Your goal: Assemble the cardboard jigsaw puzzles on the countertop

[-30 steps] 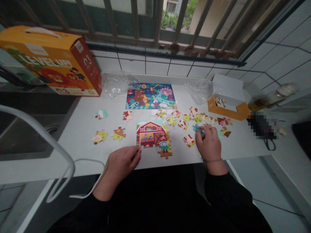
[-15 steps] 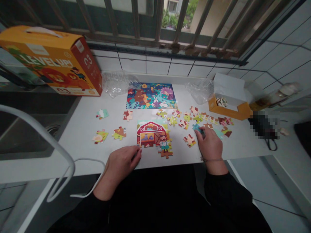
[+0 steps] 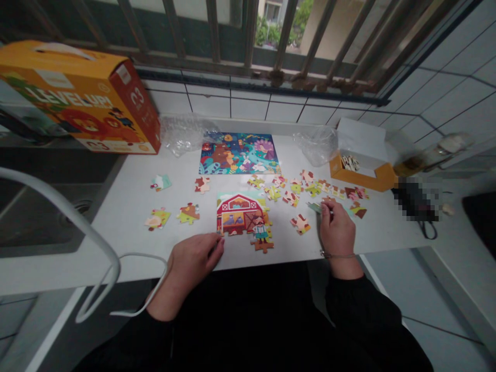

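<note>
A partly joined red barn puzzle lies on the white counter in front of me. My left hand rests on the counter's front edge, fingers curled, its fingertips touching the barn puzzle's lower left corner. My right hand is closed in a pinch on a teal puzzle piece, lifted on edge just above the counter. Several loose pieces lie scattered behind and beside that hand, and one piece sits just left of it.
A finished colourful puzzle lies further back. An orange puzzle box stands at the back left, a small open orange box at the back right, with clear plastic bags between. More pieces lie left. A white curved tube crosses the sink side.
My right hand has closed on the teal piece and tipped it up off the counter, turning slightly. My left hand has stayed at the barn puzzle's corner.
</note>
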`<state>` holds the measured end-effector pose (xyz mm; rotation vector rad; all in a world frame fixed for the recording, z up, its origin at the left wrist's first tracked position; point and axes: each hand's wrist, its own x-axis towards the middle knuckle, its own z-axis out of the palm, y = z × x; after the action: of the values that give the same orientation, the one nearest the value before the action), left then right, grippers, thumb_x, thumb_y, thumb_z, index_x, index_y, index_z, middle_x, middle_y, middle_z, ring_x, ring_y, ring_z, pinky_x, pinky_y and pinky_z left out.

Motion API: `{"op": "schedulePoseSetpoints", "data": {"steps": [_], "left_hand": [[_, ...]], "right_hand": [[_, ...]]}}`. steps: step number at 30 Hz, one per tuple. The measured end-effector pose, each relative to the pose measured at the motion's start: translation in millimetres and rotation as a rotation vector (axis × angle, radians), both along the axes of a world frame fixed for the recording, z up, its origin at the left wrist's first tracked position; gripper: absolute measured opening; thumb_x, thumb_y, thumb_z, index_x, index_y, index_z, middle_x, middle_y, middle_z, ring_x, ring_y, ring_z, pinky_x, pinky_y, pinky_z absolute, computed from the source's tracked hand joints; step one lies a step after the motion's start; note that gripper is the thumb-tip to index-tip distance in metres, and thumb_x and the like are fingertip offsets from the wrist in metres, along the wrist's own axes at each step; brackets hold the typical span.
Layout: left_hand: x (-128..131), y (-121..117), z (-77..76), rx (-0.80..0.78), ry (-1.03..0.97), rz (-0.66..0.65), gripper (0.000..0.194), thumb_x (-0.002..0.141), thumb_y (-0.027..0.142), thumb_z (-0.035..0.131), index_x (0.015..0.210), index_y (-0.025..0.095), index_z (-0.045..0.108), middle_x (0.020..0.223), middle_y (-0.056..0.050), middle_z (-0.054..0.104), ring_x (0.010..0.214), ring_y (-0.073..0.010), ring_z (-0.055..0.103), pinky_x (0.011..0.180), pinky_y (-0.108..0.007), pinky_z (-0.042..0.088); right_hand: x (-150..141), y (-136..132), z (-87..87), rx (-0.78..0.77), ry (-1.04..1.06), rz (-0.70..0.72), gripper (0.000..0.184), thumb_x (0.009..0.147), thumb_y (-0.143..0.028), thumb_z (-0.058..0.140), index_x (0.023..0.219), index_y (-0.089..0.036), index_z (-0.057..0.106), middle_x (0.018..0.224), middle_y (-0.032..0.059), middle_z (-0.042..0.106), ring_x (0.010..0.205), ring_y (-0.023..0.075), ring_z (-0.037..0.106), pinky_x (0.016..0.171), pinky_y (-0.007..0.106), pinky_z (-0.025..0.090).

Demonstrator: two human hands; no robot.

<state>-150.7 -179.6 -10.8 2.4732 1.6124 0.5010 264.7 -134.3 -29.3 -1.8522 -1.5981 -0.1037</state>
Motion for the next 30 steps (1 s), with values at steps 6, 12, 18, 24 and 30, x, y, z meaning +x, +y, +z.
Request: {"op": "schedulePoseSetpoints", "data": {"steps": [6, 12, 18, 24, 30], "left_hand": [[0.9, -3.0, 1.7, -0.030, 0.039, -0.005, 0.036, 0.113, 0.039, 0.048, 0.095, 0.023, 0.074, 0.085, -0.005, 0.079, 0.076, -0.0211, 0.073, 0.066, -0.032, 0.047], [2.1, -4.7, 6.1, -0.036, 0.028, -0.010, 0.035, 0.114, 0.039, 0.047, 0.096, 0.023, 0.072, 0.083, -0.004, 0.077, 0.076, -0.0213, 0.072, 0.066, -0.032, 0.046], [-3.5, -1.1, 1.5, 0.056, -0.061, 0.140, 0.030, 0.111, 0.035, 0.049, 0.096, 0.022, 0.071, 0.084, -0.006, 0.073, 0.082, -0.0228, 0.069, 0.077, -0.035, 0.050], [-52.3, 12.1, 0.5, 0.235, 0.020, 0.584, 0.046, 0.106, 0.048, 0.054, 0.132, 0.012, 0.066, 0.128, -0.022, 0.067, 0.128, -0.0402, 0.060, 0.111, -0.056, 0.046], [-107.1, 17.3, 3.7, 0.022, 0.145, 0.588, 0.055, 0.105, 0.058, 0.050, 0.133, 0.013, 0.067, 0.123, -0.025, 0.066, 0.120, -0.0431, 0.062, 0.103, -0.058, 0.049]], "right_hand": [[1.8, -1.7, -2.0, 0.001, -0.003, -0.006, 0.040, 0.110, -0.050, 0.049, 0.118, -0.020, 0.074, 0.112, 0.0140, 0.081, 0.097, 0.0290, 0.073, 0.089, 0.040, 0.054], [-1.4, 1.0, 0.9, -0.024, -0.036, 0.041, 0.038, 0.110, -0.048, 0.048, 0.116, -0.020, 0.073, 0.111, 0.0136, 0.079, 0.100, 0.0300, 0.072, 0.090, 0.041, 0.053], [-3.5, 2.8, 1.2, -0.044, -0.080, 0.075, 0.030, 0.108, -0.040, 0.051, 0.118, -0.020, 0.071, 0.116, 0.0142, 0.078, 0.101, 0.0295, 0.070, 0.091, 0.041, 0.053], [-4.7, 2.8, 2.1, -0.036, -0.080, 0.070, 0.028, 0.107, -0.037, 0.052, 0.118, -0.020, 0.071, 0.115, 0.0142, 0.078, 0.099, 0.0290, 0.069, 0.090, 0.041, 0.053], [-4.8, 3.2, 2.6, -0.039, -0.087, 0.065, 0.025, 0.106, -0.035, 0.052, 0.115, -0.022, 0.071, 0.113, 0.0129, 0.078, 0.101, 0.0296, 0.070, 0.090, 0.041, 0.052]]}}
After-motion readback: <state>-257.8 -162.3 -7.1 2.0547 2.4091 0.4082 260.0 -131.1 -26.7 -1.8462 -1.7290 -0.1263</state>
